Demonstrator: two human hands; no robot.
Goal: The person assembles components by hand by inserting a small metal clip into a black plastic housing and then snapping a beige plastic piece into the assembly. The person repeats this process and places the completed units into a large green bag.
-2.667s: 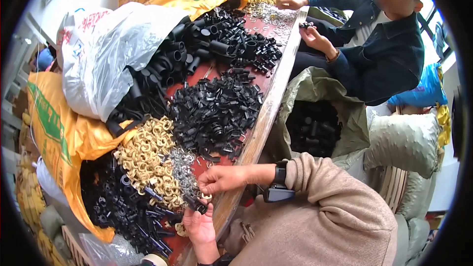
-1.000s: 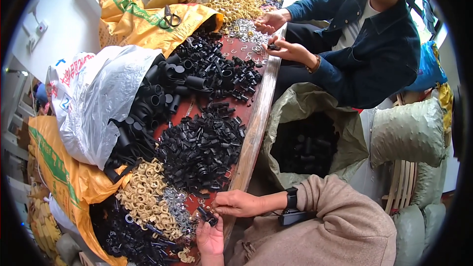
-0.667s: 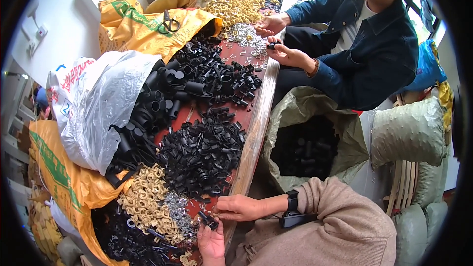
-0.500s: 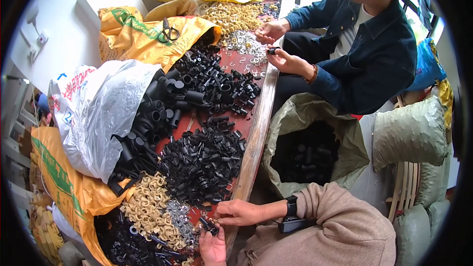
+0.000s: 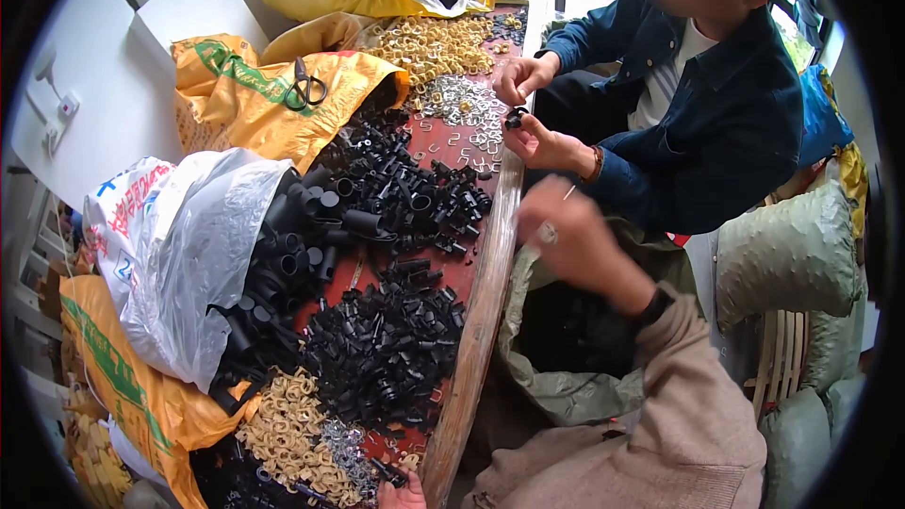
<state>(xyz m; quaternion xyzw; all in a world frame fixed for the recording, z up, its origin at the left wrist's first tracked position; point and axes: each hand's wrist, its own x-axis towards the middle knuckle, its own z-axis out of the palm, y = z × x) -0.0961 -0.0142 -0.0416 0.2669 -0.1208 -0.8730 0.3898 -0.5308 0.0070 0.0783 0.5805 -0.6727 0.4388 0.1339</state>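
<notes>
Low in the picture, at the table's near edge, my left hand (image 5: pixel 403 492) is closed on a small black plastic part (image 5: pixel 386 471); most of the hand is cut off by the lower edge. My right hand (image 5: pixel 575 231) is raised over the open woven sack (image 5: pixel 528 372), near the co-worker's hands. It is smeared by motion, so its fingers do not show clearly; a thin pale sliver shows at them. Beside my left hand lie small silver metal clips (image 5: pixel 347 448) and a heap of tan ring-like pieces (image 5: pixel 287 424). Above them is a pile of small black parts (image 5: pixel 382 339).
Across the sack a co-worker in a dark blue jacket (image 5: pixel 716 123) holds a small black part (image 5: pixel 515 118). A white bag (image 5: pixel 193 245) spills black tubes (image 5: pixel 292 259). Scissors (image 5: pixel 304 88) lie on an orange bag (image 5: pixel 240 85). Stuffed sacks (image 5: pixel 787 245) stand at right.
My right hand has left the black part and swung up and away to above the sack. My left hand, still with the part, sits lower in the picture. The co-worker's hands shifted slightly.
</notes>
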